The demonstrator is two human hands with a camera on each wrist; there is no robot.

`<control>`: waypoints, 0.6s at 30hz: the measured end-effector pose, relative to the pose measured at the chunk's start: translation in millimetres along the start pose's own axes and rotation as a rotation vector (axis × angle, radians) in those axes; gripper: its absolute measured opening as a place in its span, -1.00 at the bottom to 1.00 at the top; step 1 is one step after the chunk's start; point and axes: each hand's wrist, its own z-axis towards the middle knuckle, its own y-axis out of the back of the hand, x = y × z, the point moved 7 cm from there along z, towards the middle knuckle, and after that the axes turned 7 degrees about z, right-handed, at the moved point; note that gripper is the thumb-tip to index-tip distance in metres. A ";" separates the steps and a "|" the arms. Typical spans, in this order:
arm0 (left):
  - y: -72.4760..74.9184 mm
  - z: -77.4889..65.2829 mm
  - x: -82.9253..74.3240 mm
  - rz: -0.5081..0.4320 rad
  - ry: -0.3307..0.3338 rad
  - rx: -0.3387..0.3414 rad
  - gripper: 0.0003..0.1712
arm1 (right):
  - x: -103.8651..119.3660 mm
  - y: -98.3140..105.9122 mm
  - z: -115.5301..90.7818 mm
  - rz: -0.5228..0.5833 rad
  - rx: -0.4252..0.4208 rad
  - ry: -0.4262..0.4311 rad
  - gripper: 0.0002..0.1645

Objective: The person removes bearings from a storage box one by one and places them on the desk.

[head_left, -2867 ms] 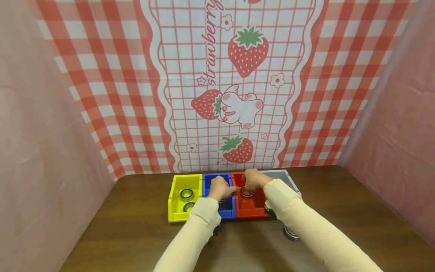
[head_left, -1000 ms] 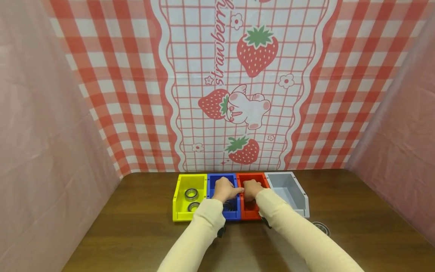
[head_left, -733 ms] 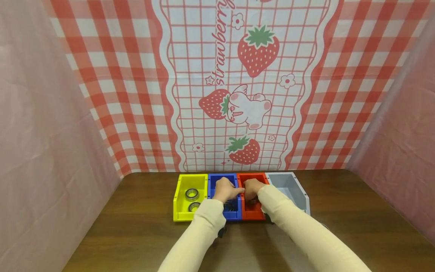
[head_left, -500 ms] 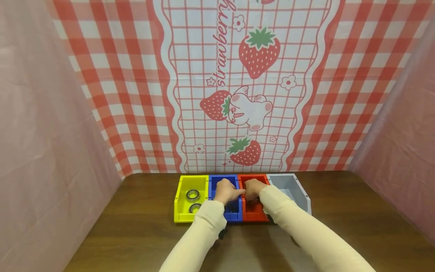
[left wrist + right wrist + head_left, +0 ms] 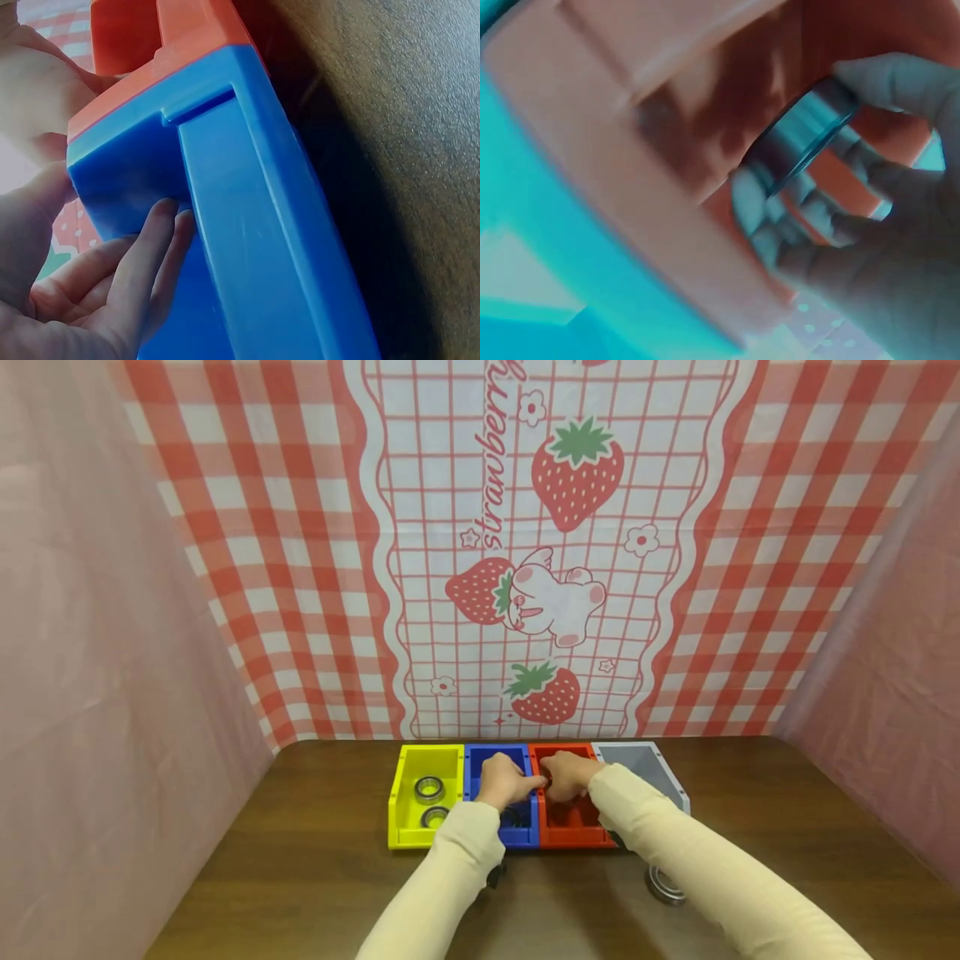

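Your right grip [image 5: 570,777] pinches a metal bearing [image 5: 802,135] between thumb and fingers, the ring seen nearly edge-on and tilted. You have this bearing at the red bin [image 5: 573,837], near the side wall that adjoins the blue bin [image 5: 255,225]; whether it touches that wall, you cannot tell.

Just left of it, your left grip [image 5: 501,781] is released, with its fingers reaching loosely extended into the blue bin and its thumb at the rim next to the red one. Below that grip, on your side of the blue bin, lies a dark bearing [image 5: 512,817], shadowed and hard to make out.

Further left of your left grip, the yellow bin [image 5: 416,838] contains a farther bearing [image 5: 417,789] and a nearer bearing [image 5: 424,817], both lying flat.

To the right of your right grip is the gray bin [image 5: 633,758], partly covered by your right sleeve [image 5: 697,852]. All four bins stand side by side in a row on the wooden table [image 5: 300,860].

Nearer you than your right grip and to its right, a loose bearing [image 5: 663,897] lies on the table, partly hidden by the same sleeve. Beyond both grips hangs a red-and-white checked strawberry cloth [image 5: 315,568].
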 end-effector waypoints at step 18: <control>-0.4 0.4 -0.7 0.017 0.009 0.020 -0.59 | -1.1 6.7 -18.5 -0.088 0.016 0.133 -0.63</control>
